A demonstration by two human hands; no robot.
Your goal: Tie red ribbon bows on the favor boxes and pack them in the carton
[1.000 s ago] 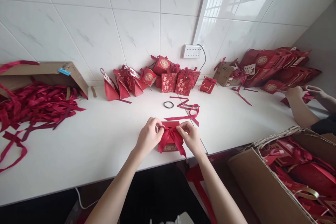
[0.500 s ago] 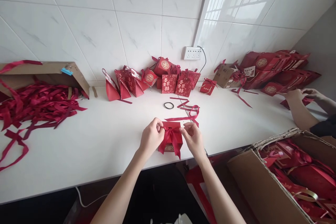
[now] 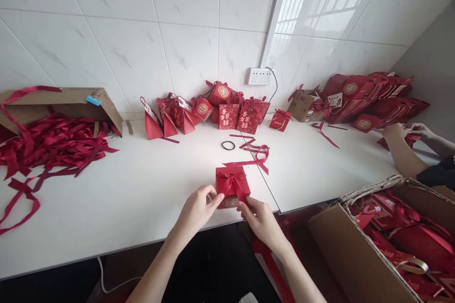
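Note:
A small red gift box with a tied red ribbon bow on top stands on the white table near its front edge. My left hand pinches the box's lower left corner with curled fingers. On the other side my right hand grips the lower right corner, its fingers closed against the box's base. Just behind the box lies a loose red ribbon, with a black hair band a little farther back.
Several finished red boxes line the tiled wall. A cardboard box spills red ribbons at left. Another carton of red items sits lower right. Another person's hands work among flat red bags at right.
Both my hands have let go of the bow on top and dropped down to the box's lower corners. The bow now sits tied and flat on the box.

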